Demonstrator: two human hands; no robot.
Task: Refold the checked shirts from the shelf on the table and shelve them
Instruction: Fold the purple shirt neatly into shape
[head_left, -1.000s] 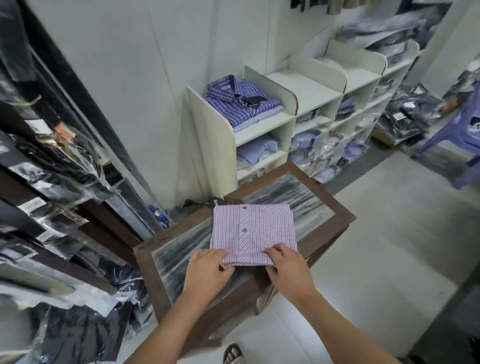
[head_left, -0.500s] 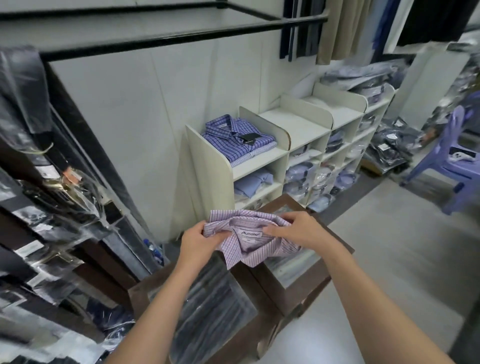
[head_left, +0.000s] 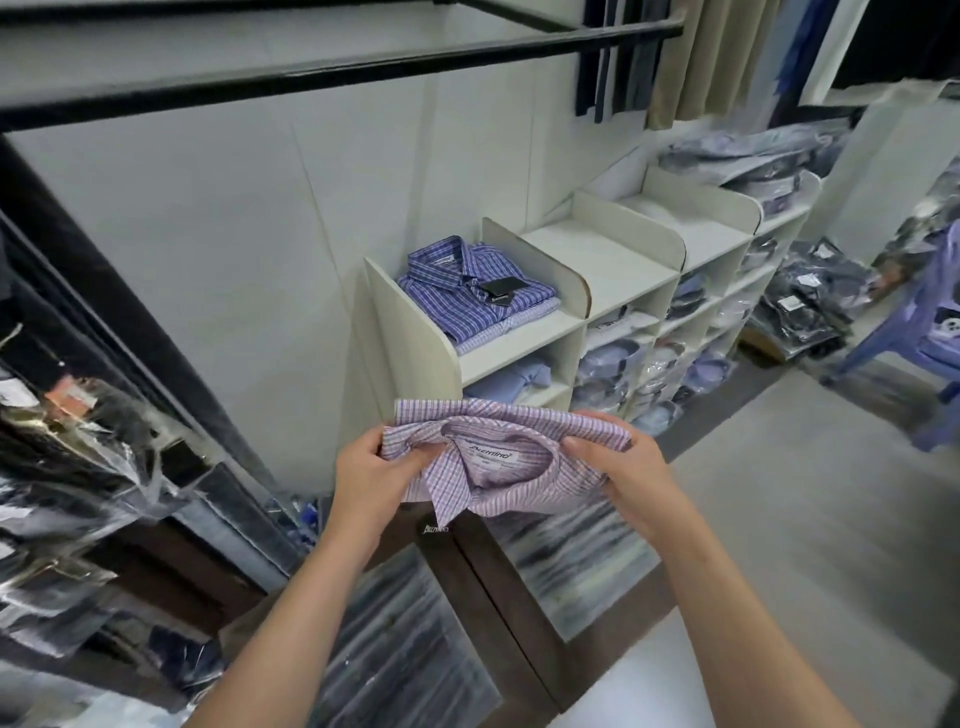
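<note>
A folded pink-and-white checked shirt (head_left: 511, 467) hangs in the air above the wooden table (head_left: 467, 577), collar and label facing me. My left hand (head_left: 371, 475) grips its left edge and my right hand (head_left: 626, 475) grips its right edge. Beyond it stands the cream shelf unit (head_left: 410, 317). In the unit's top left compartment lies a blue checked shirt (head_left: 470, 291) with a black tag, stacked on a paler checked shirt.
The other top compartments (head_left: 597, 260) of the shelf hold nothing; lower ones hold bagged shirts. Bagged dark clothes (head_left: 67, 467) hang on the left. A black rail (head_left: 311, 73) runs overhead. A purple plastic chair (head_left: 924, 332) stands at the right.
The shirt lay flat on the table a second ago under both hands. Both hands have lifted it and turned it collar-up, and it now sits closer to the shelf.
</note>
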